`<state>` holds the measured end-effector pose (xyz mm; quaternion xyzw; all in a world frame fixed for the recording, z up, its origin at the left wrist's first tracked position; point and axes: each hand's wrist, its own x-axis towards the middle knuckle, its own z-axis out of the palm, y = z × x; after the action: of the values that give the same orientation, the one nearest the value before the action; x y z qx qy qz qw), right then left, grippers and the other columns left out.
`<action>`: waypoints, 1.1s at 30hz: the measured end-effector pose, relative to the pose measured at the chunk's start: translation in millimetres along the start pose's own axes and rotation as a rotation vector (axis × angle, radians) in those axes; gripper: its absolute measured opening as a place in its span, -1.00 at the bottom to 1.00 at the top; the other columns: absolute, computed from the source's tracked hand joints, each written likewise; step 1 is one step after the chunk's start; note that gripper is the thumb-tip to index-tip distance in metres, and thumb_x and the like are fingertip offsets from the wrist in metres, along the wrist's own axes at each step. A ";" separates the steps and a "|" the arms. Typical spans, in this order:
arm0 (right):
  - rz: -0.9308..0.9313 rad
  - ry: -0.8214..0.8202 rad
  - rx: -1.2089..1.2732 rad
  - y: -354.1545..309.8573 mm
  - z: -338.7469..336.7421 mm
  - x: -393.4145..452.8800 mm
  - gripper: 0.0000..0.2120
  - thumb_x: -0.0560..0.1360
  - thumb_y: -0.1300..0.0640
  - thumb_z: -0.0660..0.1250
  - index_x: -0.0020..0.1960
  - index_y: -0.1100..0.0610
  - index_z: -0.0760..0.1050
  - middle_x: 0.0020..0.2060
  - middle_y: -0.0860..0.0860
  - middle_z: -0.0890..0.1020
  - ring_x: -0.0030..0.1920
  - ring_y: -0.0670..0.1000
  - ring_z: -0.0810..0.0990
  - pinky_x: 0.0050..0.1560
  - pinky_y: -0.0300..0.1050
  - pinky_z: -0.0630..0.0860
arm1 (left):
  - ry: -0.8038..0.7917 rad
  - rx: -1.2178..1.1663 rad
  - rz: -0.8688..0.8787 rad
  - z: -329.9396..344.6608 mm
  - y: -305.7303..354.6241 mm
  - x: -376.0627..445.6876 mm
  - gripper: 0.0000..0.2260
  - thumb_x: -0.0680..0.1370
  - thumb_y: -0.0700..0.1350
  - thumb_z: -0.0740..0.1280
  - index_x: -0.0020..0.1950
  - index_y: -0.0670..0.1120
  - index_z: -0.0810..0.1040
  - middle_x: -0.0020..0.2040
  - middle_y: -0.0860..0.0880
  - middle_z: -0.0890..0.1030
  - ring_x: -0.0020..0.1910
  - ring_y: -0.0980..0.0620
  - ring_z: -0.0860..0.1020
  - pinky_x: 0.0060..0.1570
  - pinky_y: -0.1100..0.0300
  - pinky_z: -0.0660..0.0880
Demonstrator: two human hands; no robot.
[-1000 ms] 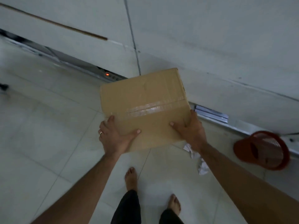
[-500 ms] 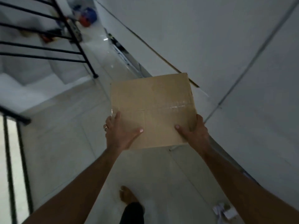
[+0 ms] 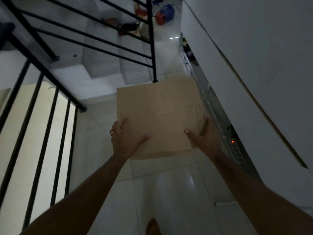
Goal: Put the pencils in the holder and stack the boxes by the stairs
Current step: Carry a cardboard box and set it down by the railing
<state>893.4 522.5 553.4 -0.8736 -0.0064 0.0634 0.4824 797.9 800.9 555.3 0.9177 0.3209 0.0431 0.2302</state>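
I hold a taped brown cardboard box in the air in front of me, above the pale tiled floor. My left hand grips its near left corner, thumb on top, a ring on one finger. At the near right corner my right hand grips with the thumb on top and fingers wrapped round the side. White stairs lie just beyond the box. No pencils or holder are in view.
A black metal stair railing runs along the left and across the top. A white wall rises on the right, with a power strip showing a red light at its foot. Coloured clutter lies far ahead. My bare foot is below.
I have turned left with the box in both hands: the wall has swung to the right, and the stairs and railing have come into view and closer. The red basket and crumpled paper are gone from sight.
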 end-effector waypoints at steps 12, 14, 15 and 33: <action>-0.149 -0.375 -0.104 -80.3 146.2 208.7 -0.08 0.25 -0.30 0.52 0.44 0.01 0.18 0.30 0.06 0.52 0.24 0.12 0.53 0.13 -0.03 0.49 | 0.148 -0.105 -0.362 2.0 -54.8 154.5 0.10 0.10 0.54 0.39 0.48 0.01 0.17 0.44 -0.12 0.23 0.41 -0.18 0.21 0.31 -0.20 0.25; -0.186 -0.428 -0.118 -94.2 170.1 233.2 -0.08 0.26 -0.30 0.51 0.44 0.01 0.18 0.31 0.06 0.51 0.25 0.13 0.51 0.15 -0.02 0.49 | 0.161 -0.113 -0.417 4.6 -63.8 168.0 0.12 0.12 0.52 0.40 0.50 -0.01 0.13 0.45 -0.14 0.21 0.42 -0.18 0.18 0.34 -0.19 0.21; -0.209 -0.462 -0.135 -104.6 187.0 248.3 -0.08 0.26 -0.30 0.51 0.44 0.02 0.19 0.31 0.06 0.50 0.26 0.14 0.51 0.15 -0.01 0.49 | 0.178 -0.131 -0.458 5.4 -69.8 177.5 0.11 0.13 0.51 0.40 0.51 -0.02 0.12 0.46 -0.15 0.19 0.42 -0.20 0.17 0.34 -0.19 0.21; -0.440 -0.913 -0.408 -267.0 504.2 404.8 -0.08 0.25 -0.27 0.53 0.46 0.01 0.20 0.25 0.10 0.39 0.26 0.19 0.43 0.20 0.24 0.47 | 0.244 -0.306 -0.807 -14.7 -232.0 349.1 0.08 0.15 0.38 0.51 0.50 -0.02 0.13 0.47 -0.16 0.12 0.42 -0.29 0.16 0.32 -0.24 0.27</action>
<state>1249.3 1119.0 470.8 -0.8112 -0.4101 0.3311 0.2534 938.4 1178.9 439.9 0.6624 0.6681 0.1045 0.3223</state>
